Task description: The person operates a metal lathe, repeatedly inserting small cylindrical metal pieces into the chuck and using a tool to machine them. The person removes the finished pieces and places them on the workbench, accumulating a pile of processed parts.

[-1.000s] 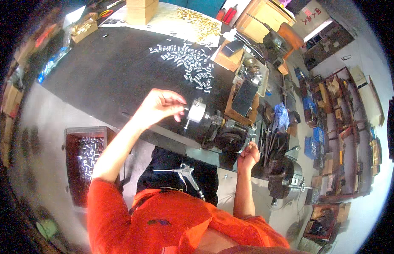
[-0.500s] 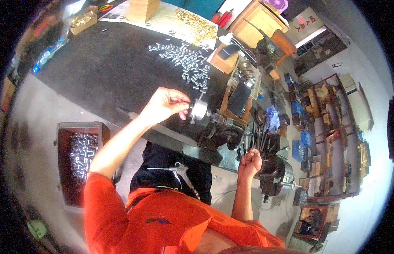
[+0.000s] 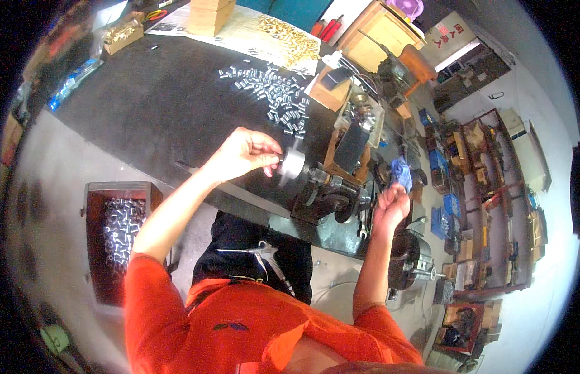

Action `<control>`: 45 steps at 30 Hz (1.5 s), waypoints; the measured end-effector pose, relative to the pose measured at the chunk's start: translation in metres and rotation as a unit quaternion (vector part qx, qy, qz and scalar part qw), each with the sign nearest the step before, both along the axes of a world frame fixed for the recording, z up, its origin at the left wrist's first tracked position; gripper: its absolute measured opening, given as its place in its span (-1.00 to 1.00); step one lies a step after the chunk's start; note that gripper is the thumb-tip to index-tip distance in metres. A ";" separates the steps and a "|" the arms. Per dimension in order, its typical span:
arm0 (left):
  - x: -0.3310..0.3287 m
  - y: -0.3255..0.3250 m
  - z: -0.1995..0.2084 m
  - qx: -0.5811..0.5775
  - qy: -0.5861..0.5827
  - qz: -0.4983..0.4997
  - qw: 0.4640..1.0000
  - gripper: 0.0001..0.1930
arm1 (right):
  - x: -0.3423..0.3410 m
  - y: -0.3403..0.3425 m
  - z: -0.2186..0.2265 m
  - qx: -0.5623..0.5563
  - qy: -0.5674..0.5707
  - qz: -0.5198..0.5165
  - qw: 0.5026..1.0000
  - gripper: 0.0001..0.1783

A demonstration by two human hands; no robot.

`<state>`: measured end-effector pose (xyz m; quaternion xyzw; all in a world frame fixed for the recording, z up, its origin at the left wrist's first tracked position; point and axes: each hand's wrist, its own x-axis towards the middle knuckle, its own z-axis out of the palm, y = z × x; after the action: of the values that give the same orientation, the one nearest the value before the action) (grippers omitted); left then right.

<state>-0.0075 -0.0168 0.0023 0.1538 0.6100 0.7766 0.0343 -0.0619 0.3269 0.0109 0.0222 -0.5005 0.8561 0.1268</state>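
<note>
My left hand (image 3: 249,154) pinches a small part, mostly hidden by the fingertips, against the face of a round silver chuck (image 3: 294,162). The chuck sits on the end of a dark bench machine (image 3: 327,194) and looks smeared by motion. My right hand (image 3: 391,204) is closed in a fist beyond the machine, just below a crumpled blue cloth (image 3: 400,173). What the fist holds, if anything, is hidden. Many small silver metal sleeves (image 3: 277,93) lie scattered on the dark table (image 3: 159,93) beyond my left hand.
A bin (image 3: 123,234) of silver parts stands below the table at left. Brass-coloured pieces (image 3: 284,37) lie on paper at the back. An air blow gun (image 3: 262,252) rests on my lap. A vise-like machine (image 3: 411,258) and loaded shelves (image 3: 489,199) are at right.
My right hand has moved up and away from me, toward the blue cloth, still closed. The chuck was sharp and is now blurred. My left hand stays at it.
</note>
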 end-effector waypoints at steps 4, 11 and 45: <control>-0.002 -0.001 -0.003 -0.016 0.006 0.007 1.000 -0.91 | -0.035 -0.005 -0.020 0.043 -0.007 -0.022 0.999 -0.82; -0.005 0.003 -0.005 -0.014 0.014 0.016 1.000 -0.90 | -0.044 0.015 -0.119 0.027 -0.118 -0.120 0.985 -0.83; -0.004 0.000 -0.003 0.047 -0.034 -0.012 0.998 -0.87 | 0.059 0.014 -0.022 -0.016 -0.038 0.048 0.998 -0.78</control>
<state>-0.0114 -0.0167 -0.0007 0.1361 0.5697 0.8086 0.0566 -0.0030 0.3407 -0.0107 0.0113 -0.4892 0.8695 0.0667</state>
